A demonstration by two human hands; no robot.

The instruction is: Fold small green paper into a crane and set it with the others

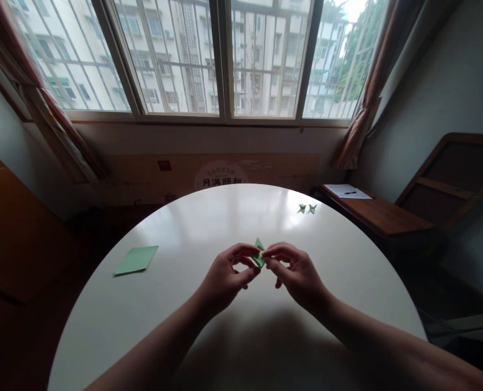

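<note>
A small folded piece of green paper (258, 257) is held between both hands over the middle of the white round table (192, 217), one pointed tip upward. My left hand (230, 274) pinches its left side with thumb and fingers. On its right side, my right hand (292, 269) grips the paper between thumb and index finger. Fingertips hide part of the folds. A stack of flat green paper sheets (136, 260) lies on the left of the table. Two small folded green paper figures (302, 208) (312, 208) stand side by side at the back right.
Beyond the table's right back edge is a wooden surface (382, 213) with white paper (346, 191) and a dark pen (350, 193). A wooden-framed chair back (449, 179) leans behind it. Barred windows and curtains (361, 130) are at the back.
</note>
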